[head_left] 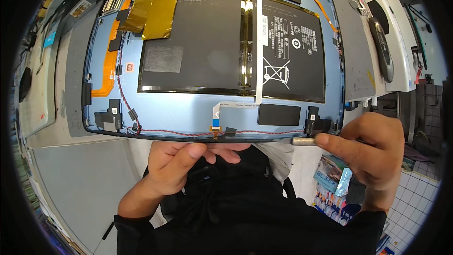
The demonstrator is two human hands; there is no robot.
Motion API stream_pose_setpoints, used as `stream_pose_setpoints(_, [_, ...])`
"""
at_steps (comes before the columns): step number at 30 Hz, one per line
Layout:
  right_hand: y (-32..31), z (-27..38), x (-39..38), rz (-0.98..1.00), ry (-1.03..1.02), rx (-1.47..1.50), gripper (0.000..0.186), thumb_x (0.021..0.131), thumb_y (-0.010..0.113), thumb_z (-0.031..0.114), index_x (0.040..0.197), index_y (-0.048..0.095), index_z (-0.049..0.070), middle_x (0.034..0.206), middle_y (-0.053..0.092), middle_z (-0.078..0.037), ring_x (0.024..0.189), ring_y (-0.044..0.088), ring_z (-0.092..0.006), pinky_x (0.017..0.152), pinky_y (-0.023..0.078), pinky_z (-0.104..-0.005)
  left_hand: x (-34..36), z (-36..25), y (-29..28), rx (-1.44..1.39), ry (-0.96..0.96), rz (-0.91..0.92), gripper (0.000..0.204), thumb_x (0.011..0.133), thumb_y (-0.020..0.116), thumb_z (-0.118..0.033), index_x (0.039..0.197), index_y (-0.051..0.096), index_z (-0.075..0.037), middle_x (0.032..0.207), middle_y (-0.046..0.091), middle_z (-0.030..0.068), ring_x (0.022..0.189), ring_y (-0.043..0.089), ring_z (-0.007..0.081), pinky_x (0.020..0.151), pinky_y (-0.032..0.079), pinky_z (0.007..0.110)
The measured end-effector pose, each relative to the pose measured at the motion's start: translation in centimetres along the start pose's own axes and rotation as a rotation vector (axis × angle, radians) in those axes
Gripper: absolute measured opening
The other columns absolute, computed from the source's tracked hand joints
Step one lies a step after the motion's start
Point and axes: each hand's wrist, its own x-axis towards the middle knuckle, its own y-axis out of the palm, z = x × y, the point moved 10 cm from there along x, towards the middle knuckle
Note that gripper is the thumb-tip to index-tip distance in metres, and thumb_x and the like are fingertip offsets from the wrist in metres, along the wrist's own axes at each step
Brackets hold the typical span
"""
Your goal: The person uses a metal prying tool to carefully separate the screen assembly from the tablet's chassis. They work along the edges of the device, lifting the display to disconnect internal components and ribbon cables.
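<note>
An opened tablet (179, 108) lies in front of me with its blue inner shell facing up. A dark battery (207, 42) fills its middle, crossed by a white flat ribbon cable (259, 47). Under the near edge are the fingers of my left hand (177, 165), its thumb against that edge; the fingertips partly show below. My right hand (370, 146) pinches a slim metal pry tool (304, 141) by its silver handle. The thin tip points left along the near edge, close to the lower right corner; whether it sits in the seam I cannot tell.
Yellow film (158, 7) folds over the battery's upper left. A red and black twisted wire (179, 133) runs along the near side. Orange flex cable (111, 61) lies at the left. A dark grey handheld tool (381, 49) rests on a white surface at right.
</note>
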Motion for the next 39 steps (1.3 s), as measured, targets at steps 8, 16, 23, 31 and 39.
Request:
stream_pose_setpoints(8, [0.0,0.5,0.5,0.022,-0.009,-0.023,0.022,0.069,0.073,0.012,0.091,0.077,0.017,0.058,0.051,0.003,0.049,0.046,-0.0092,0.041,0.031,-0.0242,0.1,0.0,0.1,-0.018,-0.01,0.021,0.056,0.099,0.049,-0.04,0.117,0.054,0.012,0.105,0.064,0.0349,0.082,0.071,0.0342,0.068,0.053,0.03])
stream_pose_setpoints(16, [0.4,1.4,1.4,0.032,-0.038,-0.032,0.024,0.067,0.073,0.012,0.091,0.077,0.016,0.059,0.051,0.002,0.049,0.047,-0.0096,0.042,0.032,-0.0242,-0.1,0.3,0.5,-0.091,0.027,0.147,0.042,0.103,0.039,-0.023,0.128,0.051,0.008,0.119,0.065,0.0225,0.098,0.068,0.0226,0.074,0.046,0.024])
stream_pose_setpoints(23, [0.9,1.6,1.7,0.0,-0.032,0.006,0.022,0.069,0.073,0.013,0.09,0.077,0.016,0.059,0.051,0.001,0.048,0.046,-0.01,0.041,0.031,-0.0249,0.3,0.3,0.4,-0.032,-0.014,0.056,0.059,0.099,0.047,-0.041,0.12,0.052,0.014,0.107,0.065,0.0321,0.086,0.071,0.0311,0.069,0.052,0.027])
stream_pose_setpoints(31, [0.9,1.9,1.7,0.004,-0.015,-0.001,0.021,0.068,0.074,0.014,0.09,0.077,0.015,0.059,0.051,0.001,0.048,0.046,-0.01,0.041,0.03,-0.0247,-0.3,0.2,-0.4,-0.022,0.001,0.055,0.056,0.099,0.048,-0.038,0.12,0.052,0.014,0.108,0.065,0.0315,0.087,0.071,0.0295,0.07,0.053,0.027])
stream_pose_setpoints(39, [0.9,2.7,2.4,0.003,-0.045,-0.02,0.025,0.065,0.074,0.012,0.09,0.077,0.015,0.059,0.051,0.001,0.048,0.046,-0.01,0.041,0.03,-0.0245,-0.5,-0.5,0.0,-0.043,0.058,0.173,0.03,0.099,0.042,-0.006,0.116,0.063,0.007,0.12,0.066,0.0178,0.1,0.068,0.0181,0.072,0.047,0.021])
